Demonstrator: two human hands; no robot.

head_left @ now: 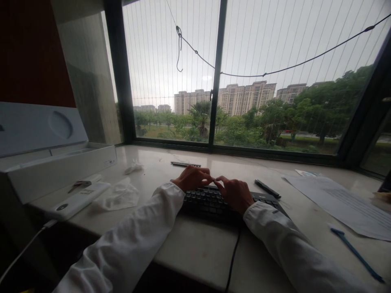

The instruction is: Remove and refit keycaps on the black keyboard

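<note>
Over a black keyboard (207, 201) my left hand (193, 178) and my right hand (236, 193) meet fingertip to fingertip. The fingers of both are pinched, around something too small to make out. My wrists, in white sleeves, hide the keyboard's left and right parts. Behind my left hand lies a thin dark strip-like object (185, 164). A dark pen-like object (267, 189) rests just beyond the keyboard's right side. From the keyboard's front edge a black cable (233, 256) runs toward me.
Left on the marble sill stand an open white box (70, 162), a white power bank (81, 199) with a cable, keys (80, 184) and a crumpled tissue (119, 195). Printed paper (342, 203) and a blue stick-like tool (357, 254) lie right. A window (210, 148) closes off the back.
</note>
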